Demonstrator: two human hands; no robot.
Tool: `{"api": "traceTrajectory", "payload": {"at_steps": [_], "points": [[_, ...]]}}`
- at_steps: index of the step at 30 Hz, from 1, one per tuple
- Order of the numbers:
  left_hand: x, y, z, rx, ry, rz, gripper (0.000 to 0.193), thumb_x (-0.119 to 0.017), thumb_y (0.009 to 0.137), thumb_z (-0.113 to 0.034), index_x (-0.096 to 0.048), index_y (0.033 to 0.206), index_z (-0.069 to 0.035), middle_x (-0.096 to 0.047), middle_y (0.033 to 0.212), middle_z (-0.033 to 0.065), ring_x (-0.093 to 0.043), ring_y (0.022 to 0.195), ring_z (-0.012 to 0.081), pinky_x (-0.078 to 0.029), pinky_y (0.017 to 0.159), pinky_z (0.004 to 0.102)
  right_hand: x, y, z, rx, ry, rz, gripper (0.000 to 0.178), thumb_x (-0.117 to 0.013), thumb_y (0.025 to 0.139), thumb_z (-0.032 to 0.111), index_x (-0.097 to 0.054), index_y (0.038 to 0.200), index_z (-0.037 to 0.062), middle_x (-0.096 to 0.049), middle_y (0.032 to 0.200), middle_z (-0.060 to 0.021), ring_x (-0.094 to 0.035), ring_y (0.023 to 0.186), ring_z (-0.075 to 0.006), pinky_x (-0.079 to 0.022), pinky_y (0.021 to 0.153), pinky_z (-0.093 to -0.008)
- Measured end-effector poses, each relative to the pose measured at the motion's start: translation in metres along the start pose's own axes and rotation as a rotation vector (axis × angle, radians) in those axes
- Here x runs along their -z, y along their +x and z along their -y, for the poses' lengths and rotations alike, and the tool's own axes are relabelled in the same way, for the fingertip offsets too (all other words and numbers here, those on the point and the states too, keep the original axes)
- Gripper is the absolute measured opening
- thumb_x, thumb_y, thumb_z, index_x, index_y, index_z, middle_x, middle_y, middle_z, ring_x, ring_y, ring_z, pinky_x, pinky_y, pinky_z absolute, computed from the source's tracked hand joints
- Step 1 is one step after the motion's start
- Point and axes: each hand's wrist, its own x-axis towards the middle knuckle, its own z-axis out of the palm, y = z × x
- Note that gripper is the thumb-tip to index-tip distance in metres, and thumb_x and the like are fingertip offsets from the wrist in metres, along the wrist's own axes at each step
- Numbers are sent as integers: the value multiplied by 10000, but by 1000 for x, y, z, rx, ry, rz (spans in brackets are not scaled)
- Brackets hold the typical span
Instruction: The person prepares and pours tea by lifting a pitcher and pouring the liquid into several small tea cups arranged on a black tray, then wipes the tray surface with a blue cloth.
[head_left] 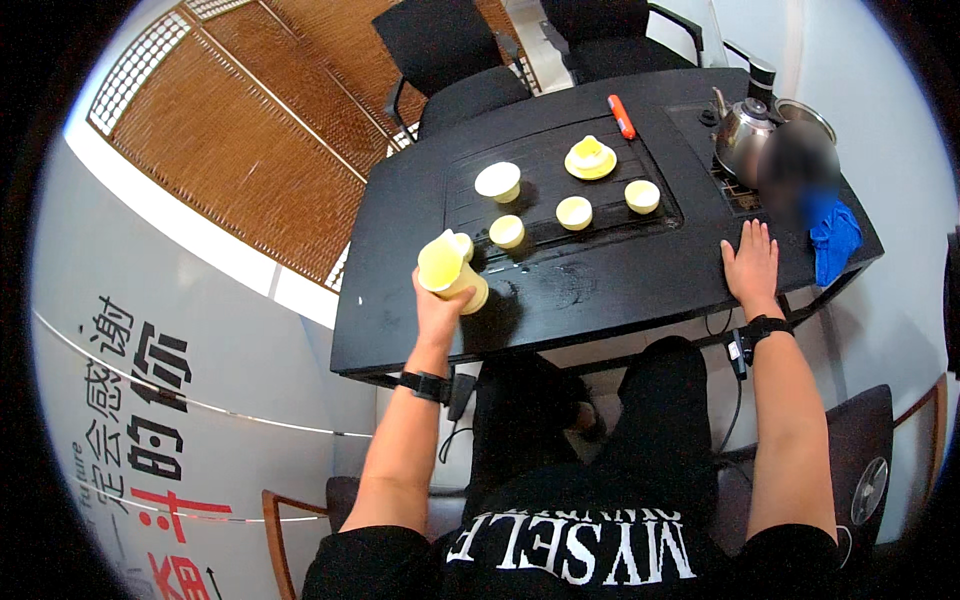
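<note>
Wrapped around a pale yellow tea pitcher point(472, 288) is my left hand point(436, 308), over the table's near left part. The pitcher leans, and its wide mouth shows; whether its base touches the table I cannot tell. Partly hidden behind it is a small yellow cup point(463, 243). More cups stand to the right: one nearby point(507, 231), a middle cup point(574, 213) and a right cup point(642, 197). Farther back are a white-rimmed bowl point(498, 182) and a lidded bowl on a saucer point(590, 160). Lying flat on the near right tabletop, my right hand point(752, 268) holds nothing.
The black tea table point(400, 230) has a recessed tray with wet patches. A steel kettle point(740, 145) and a metal pot point(810, 118) occupy its right end, beside a blue cloth point(836, 243) and a blurred patch. An orange-red stick-like object point(621, 117) lies at the back. Black chairs point(450, 60) stand beyond.
</note>
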Motion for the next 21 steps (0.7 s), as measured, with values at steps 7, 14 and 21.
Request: {"api": "traceTrajectory", "payload": {"at_steps": [7, 14, 21], "points": [[74, 38, -44, 2, 124, 163, 761, -808, 672, 2, -413, 1321, -43, -559, 1194, 72, -546, 1131, 202, -436, 1011, 348, 5, 0, 5, -6, -64, 48, 672, -381, 1013, 473, -323, 1512, 28, -284, 1596, -122, -203, 1495, -261, -154, 1216, -440], [104, 57, -61, 138, 251, 258, 745, -776, 687, -21, -418, 1339, -58, -562, 1223, 79, -544, 1171, 222, -418, 1040, 357, 3, 0, 4, 11, -72, 18, 666, -392, 1013, 462, -339, 1503, 14, -312, 1582, -139, -237, 1483, -271, -173, 1211, -448], [109, 68, -56, 98, 355, 298, 725, -777, 701, -78, -392, 1315, -50, -555, 1205, 104, -534, 1163, 223, -412, 1033, 351, -3, 2, -1, 15, -66, -18, 662, -410, 1008, 458, -358, 1492, 10, -323, 1576, -139, -245, 1481, -268, -178, 1209, -450]]}}
